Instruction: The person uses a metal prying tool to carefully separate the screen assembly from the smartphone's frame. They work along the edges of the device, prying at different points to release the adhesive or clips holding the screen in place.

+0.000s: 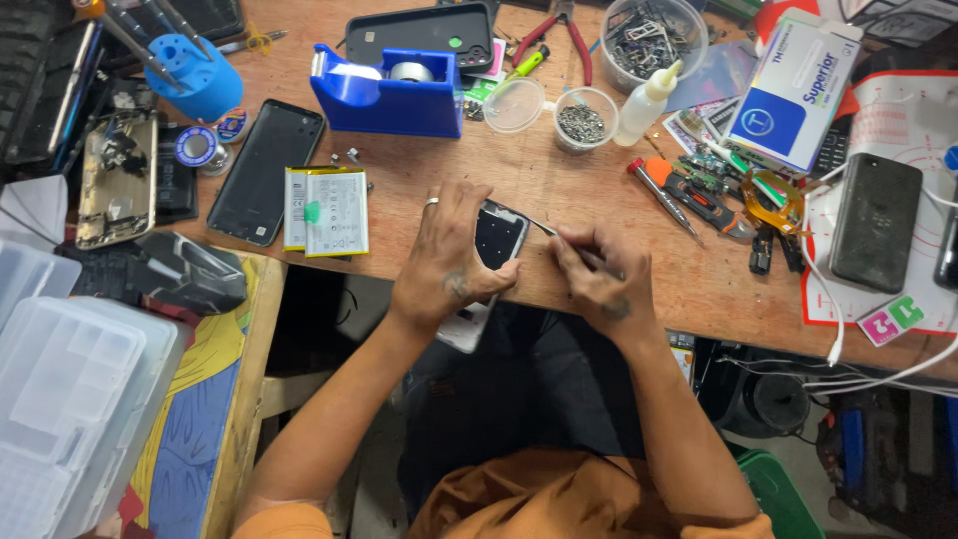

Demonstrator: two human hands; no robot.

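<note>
Now my left hand (pixel 444 262) clamps the opened phone (pixel 496 240) steady at the table's (pixel 599 190) near edge while my right hand (pixel 599 279) pinches a thin tool (pixel 547 229) at its corner.

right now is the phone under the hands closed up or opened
Opened: the phone lies with its back cover off, dark insides showing, left hand steadying it while the right hand works a thin tool at its edge.
</note>
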